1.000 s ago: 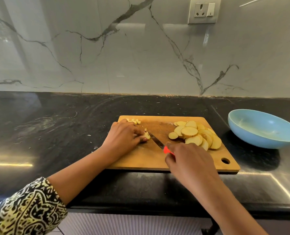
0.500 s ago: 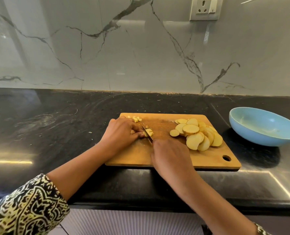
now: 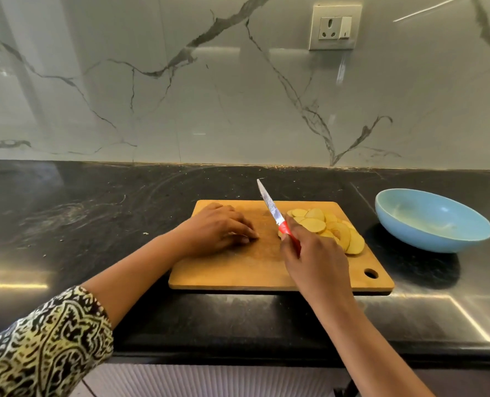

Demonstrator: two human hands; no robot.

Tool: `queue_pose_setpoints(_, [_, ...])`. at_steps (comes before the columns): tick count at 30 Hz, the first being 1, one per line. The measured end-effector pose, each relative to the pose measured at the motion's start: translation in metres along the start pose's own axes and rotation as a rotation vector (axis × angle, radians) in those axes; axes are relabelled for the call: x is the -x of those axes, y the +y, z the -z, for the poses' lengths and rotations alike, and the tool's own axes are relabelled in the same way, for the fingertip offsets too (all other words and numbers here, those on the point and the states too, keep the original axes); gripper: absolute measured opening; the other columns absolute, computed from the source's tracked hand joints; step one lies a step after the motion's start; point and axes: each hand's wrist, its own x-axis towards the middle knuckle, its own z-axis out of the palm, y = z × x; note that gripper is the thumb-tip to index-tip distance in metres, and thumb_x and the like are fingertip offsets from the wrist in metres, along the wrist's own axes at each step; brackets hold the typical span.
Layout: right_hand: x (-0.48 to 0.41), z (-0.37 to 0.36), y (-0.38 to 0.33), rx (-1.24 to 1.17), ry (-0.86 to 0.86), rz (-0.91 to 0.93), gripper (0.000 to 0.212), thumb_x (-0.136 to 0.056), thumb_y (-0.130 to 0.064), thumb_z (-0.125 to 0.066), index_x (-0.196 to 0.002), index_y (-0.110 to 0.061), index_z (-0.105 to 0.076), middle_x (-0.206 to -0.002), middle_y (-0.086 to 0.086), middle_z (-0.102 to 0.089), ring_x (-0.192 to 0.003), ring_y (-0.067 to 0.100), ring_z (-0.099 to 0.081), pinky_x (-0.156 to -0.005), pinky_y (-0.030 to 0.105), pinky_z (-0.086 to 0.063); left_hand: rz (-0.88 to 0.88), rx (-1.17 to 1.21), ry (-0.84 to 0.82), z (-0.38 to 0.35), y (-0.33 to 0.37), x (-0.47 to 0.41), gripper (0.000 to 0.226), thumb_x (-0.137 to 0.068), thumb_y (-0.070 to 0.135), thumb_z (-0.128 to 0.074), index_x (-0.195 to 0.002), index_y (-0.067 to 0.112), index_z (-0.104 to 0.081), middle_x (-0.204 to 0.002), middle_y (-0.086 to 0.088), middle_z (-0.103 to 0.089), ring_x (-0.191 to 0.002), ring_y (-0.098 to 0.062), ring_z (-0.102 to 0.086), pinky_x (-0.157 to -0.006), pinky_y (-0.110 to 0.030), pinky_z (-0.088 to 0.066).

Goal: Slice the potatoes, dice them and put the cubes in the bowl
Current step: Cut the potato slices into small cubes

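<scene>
Head view: knife [image 3: 276,217] lifted clear of the board, potato slices [image 3: 324,227] heaped bowl-side.
The red handle is gripped firmly in the right hand [image 3: 315,259], with the long axis slanted and the tip pointing away and leftward. The slices are piled on the cutting board's [image 3: 238,273] right, nearest the bowl [image 3: 427,242], likely for short transfers. The left hand [image 3: 218,230] is cupped on the board; anything beneath is hidden.

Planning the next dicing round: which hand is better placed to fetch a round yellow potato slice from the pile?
Probably left. The left hand rests on the wooden cutting board, gripping nothing visible, left of the potato slices; the right hand grips the red-handled knife.
</scene>
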Motion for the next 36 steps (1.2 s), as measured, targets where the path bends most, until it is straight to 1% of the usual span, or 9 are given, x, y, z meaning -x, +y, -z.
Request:
queue_pose_setpoints(3, [0.0, -0.002, 0.003, -0.013, 0.005, 0.006, 0.044, -0.098, -0.034, -0.048, -0.141, -0.023, -0.046, -0.088, -0.004, -0.07, -0.059, 0.005, -0.045, -0.048, 0.013, -0.027, -0.039, -0.109, 0.032, 0.004, -0.02, -0.01, 0.027, -0.093, 0.036, -0.056, -0.118, 0.033, -0.065, -0.122, 0.013, -0.063, -0.117, -0.01, -0.052, -0.099, -0.029, -0.027])
queue_pose_setpoints(8, [0.0, -0.001, 0.008, -0.029, -0.017, -0.032, 0.045, -0.098, -0.036, -0.048, -0.141, -0.025, -0.045, -0.092, -0.005, -0.071, -0.067, 0.004, -0.052, -0.057, 0.019, -0.043, 0.046, -0.135, 0.138, -0.001, -0.042, -0.01, 0.022, -0.092, 0.035, -0.058, -0.111, 0.031, -0.069, -0.117, 0.01, -0.066, -0.116, -0.014, -0.054, -0.108, -0.04, -0.024])
queue_pose_setpoints(11, [0.0, 0.001, 0.008, -0.045, -0.006, -0.035, 0.045, -0.098, -0.036, -0.048, -0.141, -0.024, -0.046, -0.084, -0.006, -0.069, -0.06, 0.005, -0.05, -0.052, 0.013, -0.035, 0.147, -0.111, 0.248, 0.0, -0.048, -0.007, 0.023, -0.091, 0.037, -0.058, -0.109, 0.028, -0.069, -0.117, 0.007, -0.066, -0.116, -0.016, -0.055, -0.107, -0.043, -0.028])
queue_pose_setpoints(15, [-0.002, 0.007, 0.015, -0.028, 0.075, -0.059, 0.042, -0.096, -0.033, -0.051, -0.137, -0.022, -0.052, -0.066, -0.008, -0.052, -0.049, 0.003, -0.038, -0.047, 0.016, -0.023, 0.114, 0.05, 0.284, 0.0, -0.046, 0.003, 0.062, -0.086, 0.072, -0.032, -0.113, 0.029, -0.067, -0.118, 0.009, -0.065, -0.114, -0.014, -0.056, -0.103, -0.043, -0.037])
queue_pose_setpoints(18, [-0.004, 0.014, 0.031, -0.027, 0.152, -0.1, 0.038, -0.095, -0.029, -0.054, -0.132, -0.021, -0.057, -0.065, 0.001, -0.061, -0.056, 0.015, -0.051, -0.052, 0.027, -0.037, 0.046, 0.04, 0.19, -0.005, -0.03, 0.003, 0.068, -0.084, 0.076, -0.025, -0.119, 0.032, -0.064, -0.126, 0.012, -0.06, -0.122, -0.01, -0.048, -0.107, -0.037, -0.027])
queue_pose_setpoints(21, [-0.005, 0.022, 0.044, -0.047, 0.181, -0.151, 0.038, -0.095, -0.03, -0.052, -0.131, -0.021, -0.058, -0.073, 0.008, -0.068, -0.068, 0.027, -0.062, -0.068, 0.039, -0.05, 0.037, 0.097, 0.161, -0.007, -0.005, -0.01, 0.055, -0.087, 0.065, -0.036, -0.126, 0.034, -0.058, -0.129, 0.013, -0.058, -0.122, -0.007, -0.048, -0.108, -0.037, -0.035])
queue_pose_setpoints(27, [-0.005, 0.021, 0.048, -0.054, 0.173, -0.137, 0.038, -0.096, -0.031, -0.051, -0.133, -0.022, -0.057, -0.081, 0.007, -0.071, -0.073, 0.026, -0.063, -0.071, 0.037, -0.049, 0.11, -0.004, 0.02, -0.014, 0.044, -0.048, 0.063, -0.084, 0.065, -0.049, -0.136, 0.031, -0.048, -0.134, 0.008, -0.055, -0.118, -0.012, -0.051, -0.099, -0.035, -0.043])
queue_pose_setpoints(31, [-0.004, 0.021, 0.047, -0.036, 0.172, -0.117, 0.039, -0.096, -0.03, -0.051, -0.133, -0.022, -0.057, -0.078, 0.007, -0.071, -0.066, 0.022, -0.058, -0.063, 0.031, -0.038, 0.131, 0.076, 0.076, -0.015, 0.045, -0.051, 0.044, -0.087, 0.056, -0.054, -0.119, 0.028, -0.063, -0.114, 0.007, -0.064, -0.096, -0.008, -0.055, -0.086, -0.032, -0.05])
queue_pose_setpoints(36, [0.002, 0.018, 0.036, -0.049, 0.187, -0.053, 0.037, -0.093, -0.028, -0.057, -0.128, -0.016, -0.061, -0.061, 0.002, -0.061, -0.05, 0.013, -0.048, -0.047, 0.025, -0.037, 0.155, 0.196, 0.172, -0.009, 0.049, -0.041, 0.027, -0.092, 0.038, -0.057, -0.109, 0.022, -0.071, -0.104, 0.006, -0.07, -0.083, -0.002, -0.056, -0.074, -0.013, -0.044])
